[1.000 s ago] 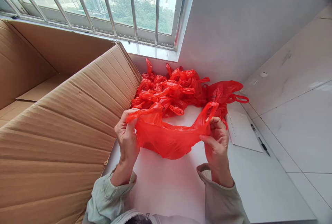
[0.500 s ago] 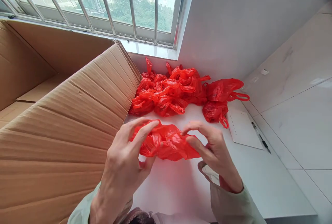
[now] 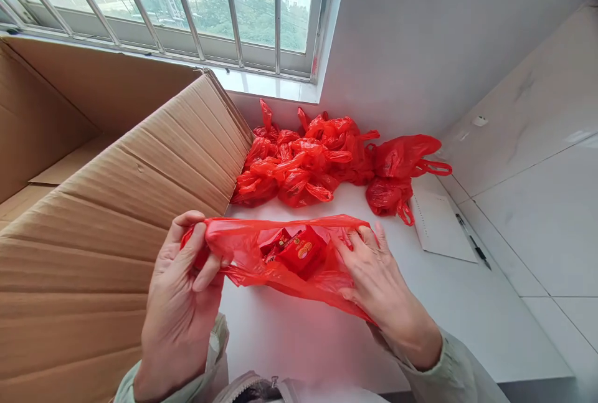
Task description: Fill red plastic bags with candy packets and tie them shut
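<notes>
A thin red plastic bag [image 3: 261,247] is stretched wide between both my hands just above the white table [image 3: 467,328]. My left hand [image 3: 182,284] pinches its left handle, thumb and fingers closed on the plastic. My right hand [image 3: 374,278] grips the right side of the mouth, fingers curled into the film. Inside the bag lie small red packets [image 3: 299,250] with yellow print.
A heap of several knotted red bags [image 3: 317,160] lies against the wall under the window. A large open cardboard box [image 3: 116,216] stands at my left, its flap touching the table. A paper sheet [image 3: 436,228] and a pen [image 3: 473,241] lie at right.
The bag was held up by its handles, then bunched low between my hands. Now it is pulled wide open, with the red packets showing inside.
</notes>
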The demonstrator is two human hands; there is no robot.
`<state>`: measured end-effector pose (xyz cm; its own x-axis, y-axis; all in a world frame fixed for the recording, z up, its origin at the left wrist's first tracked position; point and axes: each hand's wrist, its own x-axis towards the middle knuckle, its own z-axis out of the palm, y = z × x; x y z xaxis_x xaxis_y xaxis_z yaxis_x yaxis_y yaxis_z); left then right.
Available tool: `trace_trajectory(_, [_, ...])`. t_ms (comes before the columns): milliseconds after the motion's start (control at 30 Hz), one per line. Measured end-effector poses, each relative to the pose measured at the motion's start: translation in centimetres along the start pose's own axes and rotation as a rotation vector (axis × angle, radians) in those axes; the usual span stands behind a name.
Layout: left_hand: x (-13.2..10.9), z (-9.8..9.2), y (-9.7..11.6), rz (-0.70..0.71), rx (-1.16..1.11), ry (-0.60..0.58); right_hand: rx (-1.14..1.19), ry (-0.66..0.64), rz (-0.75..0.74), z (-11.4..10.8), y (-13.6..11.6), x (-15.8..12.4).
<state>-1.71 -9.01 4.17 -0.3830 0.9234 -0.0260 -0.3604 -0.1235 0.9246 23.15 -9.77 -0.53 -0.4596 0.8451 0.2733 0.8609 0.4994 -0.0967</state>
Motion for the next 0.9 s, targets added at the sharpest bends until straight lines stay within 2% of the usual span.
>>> trace_trajectory(67, [-0.2,0.0,0.5,0.014,-0.023,0.063,0.023,0.051,0.006,-0.6,-0.3,-0.5])
trace_trajectory(100, [-0.3,0.1,0.6,0.065,-0.027,0.084,0.037,0.061,0.018,-0.7,-0.6,-0.6])
trace_trajectory(200, [-0.2,0.0,0.2,0.242,0.089,0.054,0.022,0.072,0.076,0.0,-1.6,-0.4])
trace_trajectory(233, [-0.2,-0.2,0.0,0.296,0.237,0.007,-0.009,0.064,0.089,0.4,-1.8,-0.3])
trace_trajectory(300, [-0.2,-0.9,-0.4,0.410,0.688,-0.093,-0.087,0.034,0.095,1.2,-2.2,0.0])
trace_trajectory(367, [-0.8,-1.5,-0.2,0.552,1.090,-0.114,-0.145,-0.010,0.073,1.4,-2.5,0.2])
trace_trajectory(400, [-1.3,-1.6,0.1,0.636,1.205,-0.085,-0.161,-0.024,0.055,1.2,-2.6,0.4])
trace_trajectory(467, [-2.7,-1.0,1.0,0.808,1.272,-0.057,-0.171,-0.042,0.002,0.6,-3.1,1.0])
trace_trajectory(500, [-3.3,-0.3,1.3,0.904,1.260,-0.101,-0.163,-0.058,-0.037,0.4,-3.3,1.4])
trace_trajectory(567, [-3.9,1.3,1.3,1.040,1.196,-0.384,-0.129,-0.102,-0.123,0.2,-3.6,2.5])
trace_trajectory(633, [-3.6,2.7,0.0,1.086,1.150,-0.744,-0.108,-0.140,-0.176,0.8,-3.5,3.7])
trace_trajectory(667, [-3.1,3.0,-1.1,1.075,1.195,-0.800,-0.104,-0.151,-0.185,1.3,-3.3,4.2])
trace_trajectory(767, [-1.2,2.1,-4.6,0.927,1.424,-0.745,-0.089,-0.188,-0.183,3.1,-2.2,5.0])
trace_trajectory(833, [-0.3,0.0,-6.2,0.830,1.498,-0.733,-0.051,-0.212,-0.170,4.0,-1.4,4.4])
trace_trajectory(900, [-0.1,-2.5,-6.8,0.761,1.511,-0.723,0.030,-0.193,-0.147,4.4,-0.7,2.9])
